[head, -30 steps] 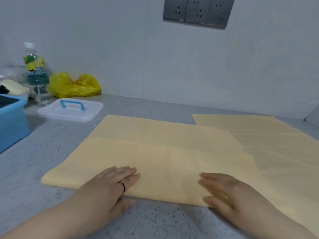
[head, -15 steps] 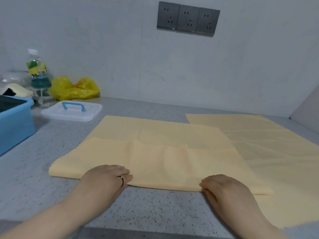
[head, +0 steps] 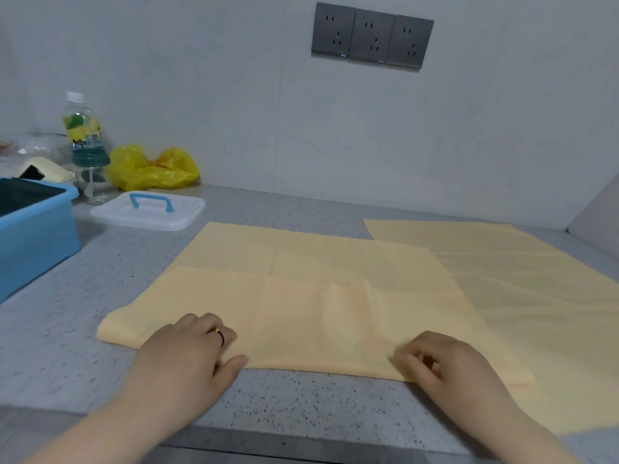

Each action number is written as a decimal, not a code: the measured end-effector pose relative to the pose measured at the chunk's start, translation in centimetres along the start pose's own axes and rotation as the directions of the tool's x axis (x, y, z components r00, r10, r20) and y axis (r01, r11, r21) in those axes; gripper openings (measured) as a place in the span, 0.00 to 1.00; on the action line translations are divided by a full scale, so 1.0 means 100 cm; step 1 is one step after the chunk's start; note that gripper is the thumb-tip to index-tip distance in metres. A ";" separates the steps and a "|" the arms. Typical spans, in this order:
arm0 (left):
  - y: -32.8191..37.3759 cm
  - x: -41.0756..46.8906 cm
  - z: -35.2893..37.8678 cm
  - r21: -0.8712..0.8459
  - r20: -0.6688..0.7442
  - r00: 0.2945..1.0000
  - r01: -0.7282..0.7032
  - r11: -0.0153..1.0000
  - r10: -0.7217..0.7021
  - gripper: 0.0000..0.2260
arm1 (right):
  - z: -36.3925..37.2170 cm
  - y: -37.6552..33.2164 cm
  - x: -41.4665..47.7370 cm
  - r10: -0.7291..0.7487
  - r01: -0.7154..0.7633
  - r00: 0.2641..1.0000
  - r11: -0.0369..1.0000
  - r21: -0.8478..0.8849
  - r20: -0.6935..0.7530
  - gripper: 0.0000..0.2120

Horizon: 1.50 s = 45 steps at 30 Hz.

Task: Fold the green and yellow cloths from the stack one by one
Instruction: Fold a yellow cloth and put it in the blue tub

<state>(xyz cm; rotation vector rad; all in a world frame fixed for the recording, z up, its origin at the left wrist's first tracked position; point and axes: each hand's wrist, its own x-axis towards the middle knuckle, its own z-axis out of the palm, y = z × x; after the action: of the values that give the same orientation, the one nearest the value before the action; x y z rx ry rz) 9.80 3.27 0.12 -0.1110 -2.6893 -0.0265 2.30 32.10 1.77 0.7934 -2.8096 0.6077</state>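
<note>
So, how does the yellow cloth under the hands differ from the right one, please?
The folded cloth has its front part doubled over; the right cloth lies spread flat. The left hand and right hand hold the folded cloth's edge; no hand holds the right cloth. Both are pale yellow.

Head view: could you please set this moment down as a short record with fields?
surface: speckled grey counter
cloth in work: folded yellow cloth, near part doubled over, far part single
left hand: fingers curled on the cloth's near edge, ring on one finger
right hand: fingers curled, pinching the near edge
beside it: second yellow cloth, flat, to the right, overlapped by the first
far left: blue bin, white lid with blue handle, yellow bag, bottle
wall: three sockets
</note>
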 end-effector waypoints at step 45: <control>-0.010 0.036 0.020 0.034 0.437 0.823 0.387 0.921 -0.362 0.24 | 0.057 -0.050 0.056 0.130 -0.051 0.940 0.968 -0.245 0.315 0.28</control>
<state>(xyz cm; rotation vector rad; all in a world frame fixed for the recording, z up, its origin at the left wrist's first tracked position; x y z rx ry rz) 5.60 2.63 -0.08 0.4560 -3.1159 -0.2246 -0.06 23.23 -0.24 0.7839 -3.1555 0.1554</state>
